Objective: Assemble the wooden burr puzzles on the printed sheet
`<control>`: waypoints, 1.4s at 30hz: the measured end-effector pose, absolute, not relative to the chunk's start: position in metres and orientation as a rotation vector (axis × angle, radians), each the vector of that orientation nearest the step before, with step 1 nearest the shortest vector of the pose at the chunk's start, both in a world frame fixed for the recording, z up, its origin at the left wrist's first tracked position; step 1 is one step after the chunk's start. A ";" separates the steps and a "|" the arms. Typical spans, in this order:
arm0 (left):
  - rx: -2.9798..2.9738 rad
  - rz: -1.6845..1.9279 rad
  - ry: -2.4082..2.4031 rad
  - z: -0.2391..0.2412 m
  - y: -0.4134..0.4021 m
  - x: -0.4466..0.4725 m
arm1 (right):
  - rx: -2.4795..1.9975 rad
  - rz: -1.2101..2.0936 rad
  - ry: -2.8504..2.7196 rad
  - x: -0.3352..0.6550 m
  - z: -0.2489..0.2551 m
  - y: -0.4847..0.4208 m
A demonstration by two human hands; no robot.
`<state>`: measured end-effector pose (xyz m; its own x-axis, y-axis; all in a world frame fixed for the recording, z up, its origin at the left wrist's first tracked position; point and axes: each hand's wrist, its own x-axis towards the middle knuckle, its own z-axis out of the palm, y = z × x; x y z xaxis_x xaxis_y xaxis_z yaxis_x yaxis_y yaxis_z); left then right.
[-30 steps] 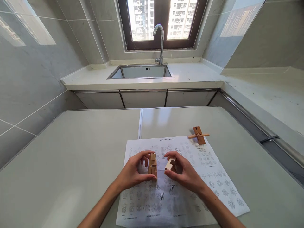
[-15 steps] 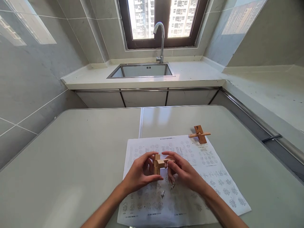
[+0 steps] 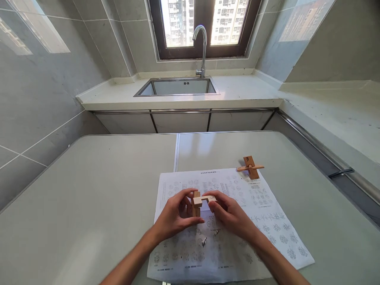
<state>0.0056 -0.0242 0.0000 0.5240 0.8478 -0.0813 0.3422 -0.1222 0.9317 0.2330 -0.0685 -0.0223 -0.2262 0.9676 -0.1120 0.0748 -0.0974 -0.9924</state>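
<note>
My left hand (image 3: 177,209) is closed around upright wooden puzzle pieces (image 3: 196,211), gripping them between thumb and fingers. In my right hand (image 3: 228,208) is a notched wooden puzzle piece (image 3: 204,199), pinched at its right end. The left end of that piece lies against or just in front of the upright pieces; whether they interlock I cannot tell. Both hands hover over a printed instruction sheet (image 3: 234,253), which has rows of small diagrams and a few torn spots near its middle.
A wooden cross-shaped assembly (image 3: 251,168), a marked plate with a rod through it, rests at the sheet's upper right corner. The pale table (image 3: 89,190) has a seam. Beyond it are a counter with a sink (image 3: 176,95), a faucet (image 3: 203,51) and a window.
The notched piece in my right hand has turned so its notch and pale face show. My right fingers have drawn together on it. My left hand stays nearly still.
</note>
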 end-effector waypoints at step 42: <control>1.637 0.566 0.813 0.001 -0.024 0.001 | -1.068 0.661 -1.688 0.224 -0.032 -0.075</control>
